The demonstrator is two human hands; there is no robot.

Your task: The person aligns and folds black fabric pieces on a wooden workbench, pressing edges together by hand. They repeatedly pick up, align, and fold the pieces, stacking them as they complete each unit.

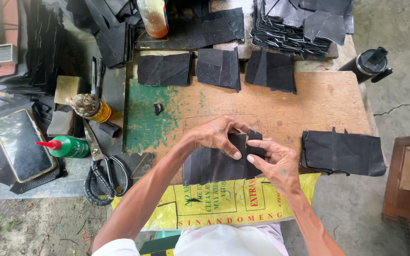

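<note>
Both hands work 1 black leather patchwork piece (214, 163) lying at the near edge of the wooden board (309, 102). Left hand (217, 135) pinches its upper edge, thumb pressed on top. Right hand (274, 161) pinches the same edge just beside it. Second finished piece (342, 151) lies to the right, apart. Scissors (103, 166) and green glue bottle (67, 147) sit left.

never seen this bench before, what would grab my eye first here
First, the two hands at the centre: the left hand and right hand pinch a black leather piece over the worn wooden board. Next, the yellow printed sack hanging off the near edge. On the left lie a green bottle with a red nozzle, black-handled scissors and a phone.
</note>
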